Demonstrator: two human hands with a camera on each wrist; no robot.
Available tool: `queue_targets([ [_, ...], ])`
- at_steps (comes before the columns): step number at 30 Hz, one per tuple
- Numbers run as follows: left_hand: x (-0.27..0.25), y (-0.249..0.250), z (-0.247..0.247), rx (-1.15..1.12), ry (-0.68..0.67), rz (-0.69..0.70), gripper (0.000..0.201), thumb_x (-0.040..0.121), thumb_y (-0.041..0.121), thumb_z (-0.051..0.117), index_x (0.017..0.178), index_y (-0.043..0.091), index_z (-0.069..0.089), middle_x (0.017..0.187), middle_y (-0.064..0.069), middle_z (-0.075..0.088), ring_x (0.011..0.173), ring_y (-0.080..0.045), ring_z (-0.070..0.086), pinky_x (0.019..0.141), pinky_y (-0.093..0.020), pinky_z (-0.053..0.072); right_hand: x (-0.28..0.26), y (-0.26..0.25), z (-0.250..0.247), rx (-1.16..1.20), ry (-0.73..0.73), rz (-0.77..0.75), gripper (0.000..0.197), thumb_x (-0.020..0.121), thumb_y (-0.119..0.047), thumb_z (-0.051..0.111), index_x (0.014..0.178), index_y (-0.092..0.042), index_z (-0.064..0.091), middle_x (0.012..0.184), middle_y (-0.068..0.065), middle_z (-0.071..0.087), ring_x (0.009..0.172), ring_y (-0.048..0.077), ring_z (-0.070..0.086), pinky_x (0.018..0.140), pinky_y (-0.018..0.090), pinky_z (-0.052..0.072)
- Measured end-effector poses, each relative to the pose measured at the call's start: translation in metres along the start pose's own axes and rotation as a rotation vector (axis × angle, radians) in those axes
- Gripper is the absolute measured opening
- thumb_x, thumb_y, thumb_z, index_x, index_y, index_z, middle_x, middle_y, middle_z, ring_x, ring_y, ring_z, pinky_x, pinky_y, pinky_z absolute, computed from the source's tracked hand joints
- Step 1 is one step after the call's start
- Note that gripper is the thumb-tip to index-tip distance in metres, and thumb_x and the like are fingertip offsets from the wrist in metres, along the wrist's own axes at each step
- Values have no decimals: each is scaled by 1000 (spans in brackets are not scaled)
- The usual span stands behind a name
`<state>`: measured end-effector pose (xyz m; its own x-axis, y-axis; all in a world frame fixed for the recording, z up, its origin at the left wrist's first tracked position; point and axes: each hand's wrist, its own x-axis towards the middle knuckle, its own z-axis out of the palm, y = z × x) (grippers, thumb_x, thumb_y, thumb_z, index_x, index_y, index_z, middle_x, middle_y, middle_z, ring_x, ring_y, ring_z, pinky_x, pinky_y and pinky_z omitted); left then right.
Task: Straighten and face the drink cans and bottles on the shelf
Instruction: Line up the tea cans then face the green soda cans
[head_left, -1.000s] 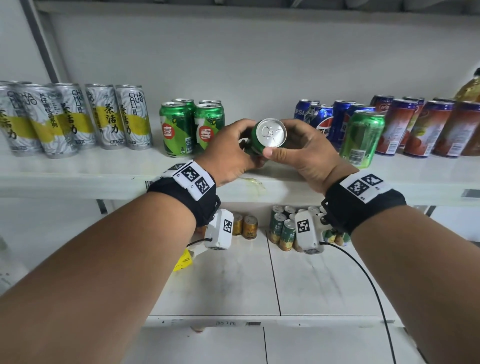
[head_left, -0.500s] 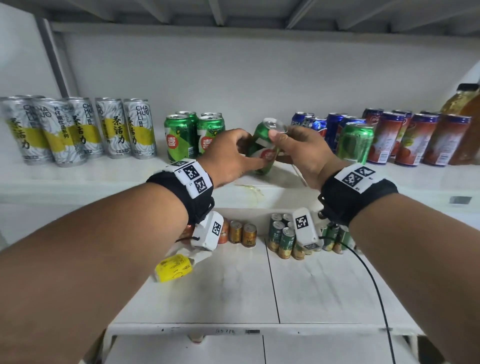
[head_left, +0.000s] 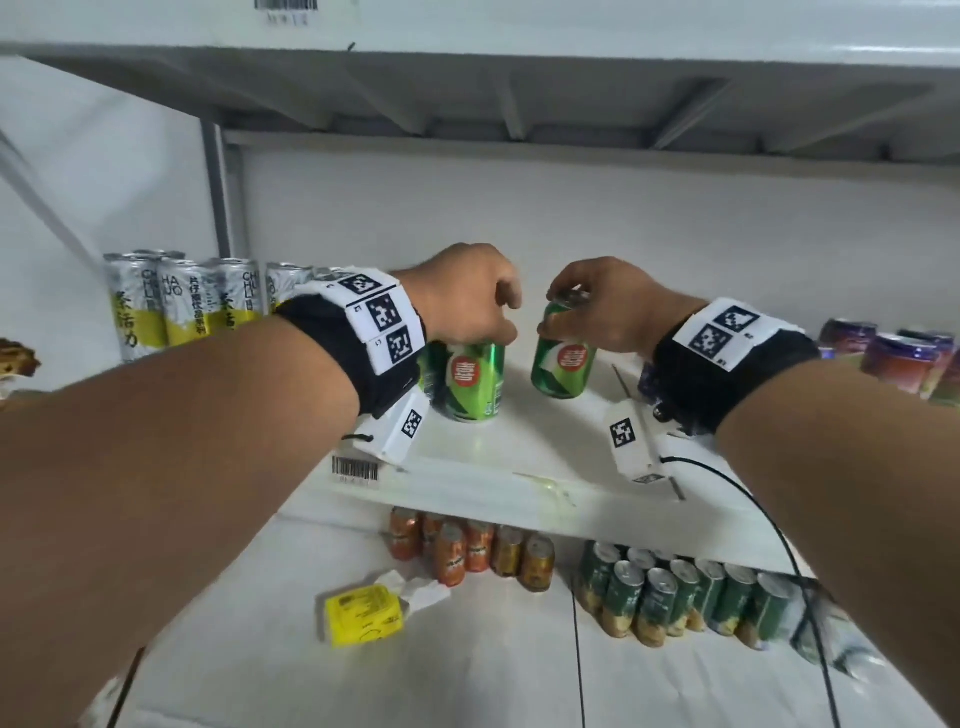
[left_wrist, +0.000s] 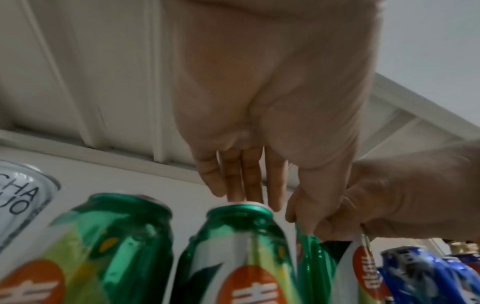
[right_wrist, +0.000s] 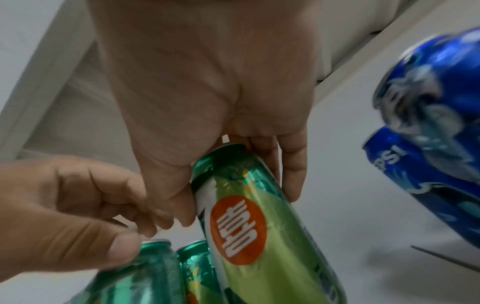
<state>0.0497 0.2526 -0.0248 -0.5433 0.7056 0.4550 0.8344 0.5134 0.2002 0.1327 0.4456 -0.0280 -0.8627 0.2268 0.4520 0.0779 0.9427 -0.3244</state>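
Observation:
My right hand (head_left: 563, 312) grips a green can (head_left: 563, 364) by its top rim, thumb on one side and fingers on the other. The can leans slightly, its orange label facing me (right_wrist: 239, 226), just right of the green group. My left hand (head_left: 506, 332) sits on top of a standing green can (head_left: 475, 384). Its fingers (left_wrist: 241, 185) reach down behind the rim and its thumb curls at the side. More green cans (left_wrist: 109, 246) stand beside and behind it. Whether the held can's base touches the shelf (head_left: 519, 467) is hidden.
Tall silver-and-yellow cans (head_left: 171, 312) line the shelf's left. Blue Pepsi cans (right_wrist: 428, 185) and red-purple cans (head_left: 904, 358) stand to the right. The upper shelf (head_left: 467, 93) hangs close overhead. Below are orange cans (head_left: 467, 551), dark green cans (head_left: 675, 592) and a yellow pack (head_left: 363, 616).
Both hands held the green can on its side, top towards me. It has been turned upright and carried back into the shelf; my left hand let go and moved onto the neighbouring can.

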Motion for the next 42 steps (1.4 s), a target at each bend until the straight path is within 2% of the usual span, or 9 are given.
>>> queue_targets([
  [3, 7, -11, 4, 65, -107, -84, 38, 83, 47, 86, 112, 25, 76, 112, 9, 71, 102, -16, 67, 92, -35, 58, 29, 6, 12, -63, -42, -17, 47, 75, -49, 85, 114, -26, 71, 112, -4, 64, 99, 19, 61, 79, 27, 47],
  [9, 18, -15, 1, 60, -172, -123, 44, 77, 51, 90, 111, 27, 74, 110, 8, 76, 91, -10, 73, 91, -36, 62, 62, 10, 37, -78, -130, -46, 47, 68, -54, 87, 101, -29, 66, 109, -3, 64, 98, 19, 60, 78, 27, 47],
  [11, 24, -12, -1, 64, -177, -112, 42, 77, 51, 90, 108, 27, 74, 108, 8, 76, 85, -8, 74, 89, -36, 62, 69, 10, 40, -88, -156, -78, 45, 70, -52, 85, 105, -27, 70, 113, -1, 66, 100, 19, 60, 80, 28, 47],
  [15, 39, 1, -1, 100, -137, -75, 36, 81, 51, 86, 106, 28, 76, 106, 11, 72, 99, -15, 69, 93, -38, 60, 71, 15, 33, -120, -191, -75, 54, 79, -51, 81, 124, -22, 72, 121, 1, 69, 102, 19, 62, 83, 29, 48],
  [19, 52, 19, 6, 85, -148, -61, 23, 85, 46, 81, 98, 27, 76, 99, 8, 74, 90, -15, 71, 88, -42, 63, 59, 23, -1, -151, -129, -44, 61, 78, -58, 81, 127, -23, 68, 122, -1, 66, 112, 19, 62, 97, 35, 53],
  [24, 71, 60, 28, 25, -144, 10, 28, 86, 47, 79, 106, 27, 78, 104, 8, 74, 96, -17, 71, 92, -38, 61, 21, 43, -47, -315, -56, 27, 45, 84, -49, 77, 121, -23, 72, 118, -3, 69, 98, 17, 59, 84, 28, 45],
  [31, 75, 96, 51, -25, -184, 87, 33, 89, 47, 78, 114, 26, 77, 115, 8, 73, 106, -17, 67, 99, -35, 57, -33, 57, -71, -498, -130, 174, 33, 90, -39, 70, 115, -19, 75, 115, 2, 71, 105, 24, 64, 91, 37, 57],
  [38, 47, 105, 54, -39, -210, 94, 30, 87, 45, 79, 110, 25, 76, 110, 5, 74, 102, -17, 68, 97, -37, 59, -47, 52, -58, -641, -269, 228, 50, 83, -39, 80, 127, -19, 68, 116, 4, 71, 106, 27, 67, 90, 40, 60],
  [42, 23, 98, 50, -41, -205, 91, 36, 87, 47, 79, 116, 26, 73, 115, 7, 70, 100, -16, 66, 92, -31, 56, -57, 57, -55, -571, -192, 233, 59, 74, -36, 89, 126, -25, 63, 114, 2, 66, 96, 25, 61, 76, 33, 51],
])
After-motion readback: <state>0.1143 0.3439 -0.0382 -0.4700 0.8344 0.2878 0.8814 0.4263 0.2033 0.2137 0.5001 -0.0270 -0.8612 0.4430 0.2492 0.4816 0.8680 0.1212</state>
